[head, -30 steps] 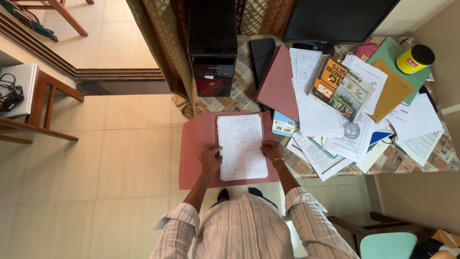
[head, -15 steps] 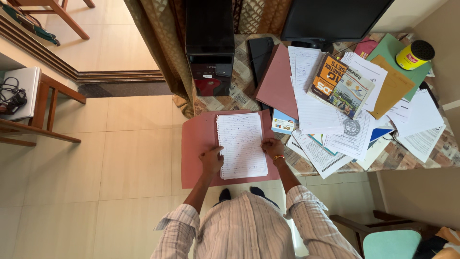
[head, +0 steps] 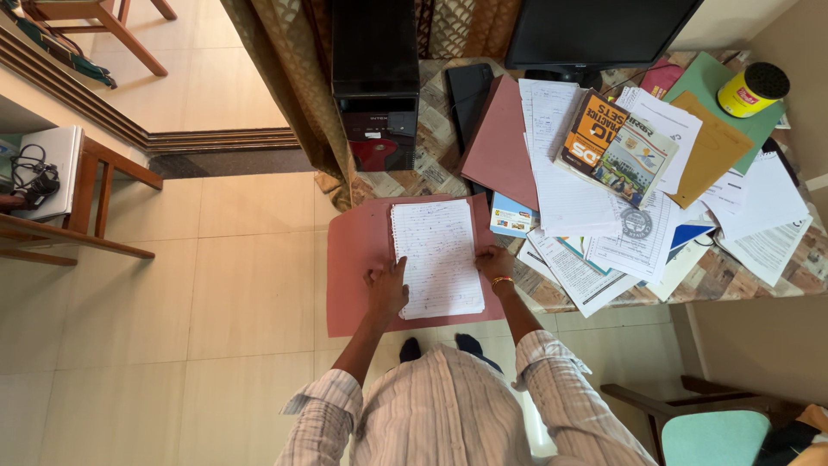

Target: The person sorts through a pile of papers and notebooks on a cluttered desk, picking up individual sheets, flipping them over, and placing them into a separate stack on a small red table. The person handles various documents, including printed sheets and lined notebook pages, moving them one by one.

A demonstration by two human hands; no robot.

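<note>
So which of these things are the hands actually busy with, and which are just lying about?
In hand:
left hand and right hand, flat on the sheet edges
handwritten white paper sheets
open pink card folder under them

Lying about:
black computer tower
black monitor
yellow round tin
orange study book
loose printed papers

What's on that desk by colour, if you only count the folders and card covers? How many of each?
Pink or red folders: 3: the open folder under the handwritten sheets, which both hands touch, a closed one, and a corner by the monitor
Green folder: 1
Brown envelope: 1
Total: 5
</note>
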